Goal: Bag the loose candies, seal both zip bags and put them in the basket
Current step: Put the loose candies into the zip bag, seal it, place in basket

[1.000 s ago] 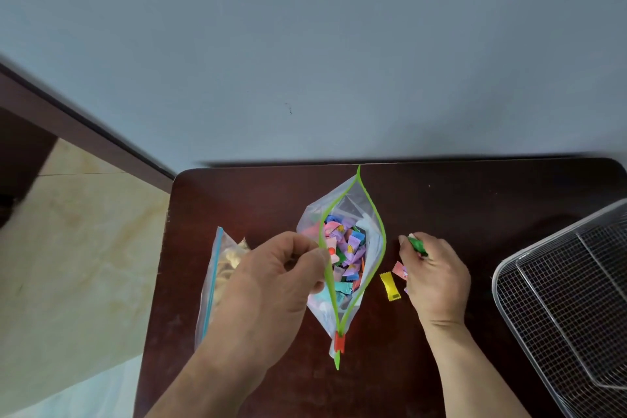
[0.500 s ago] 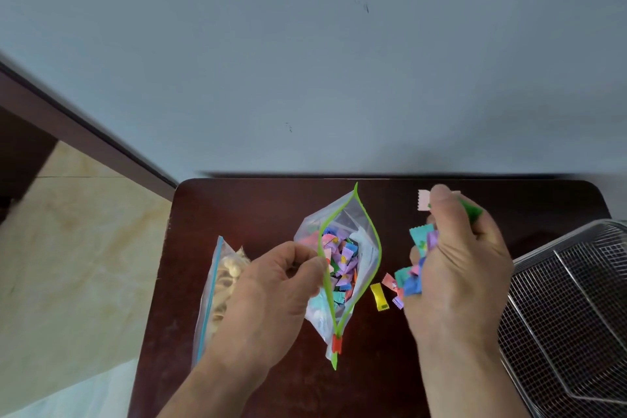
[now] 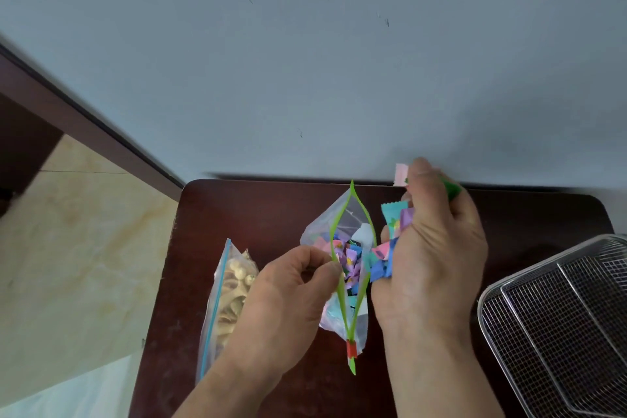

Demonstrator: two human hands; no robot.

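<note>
A clear zip bag with a green zip track [image 3: 342,231] stands open on the dark table [image 3: 258,214], part full of coloured wrapped candies. My left hand [image 3: 288,295] pinches the left lip of its mouth. My right hand [image 3: 431,248] is closed on a handful of candies [image 3: 395,217] and hovers right beside the bag's right lip. A second bag with a blue zip [image 3: 225,295], holding pale candies, lies at the left, partly behind my left forearm. Any loose candies on the table are hidden under my right hand.
A wire mesh basket [image 3: 556,312] stands at the table's right edge, partly out of frame. A grey-blue wall rises just behind the table. Pale floor tiles show to the left, below the table's left edge.
My right hand scooped candies off the table, lifted them and moved left until it reached the bag's mouth. My left hand kept hold of the bag's lip.
</note>
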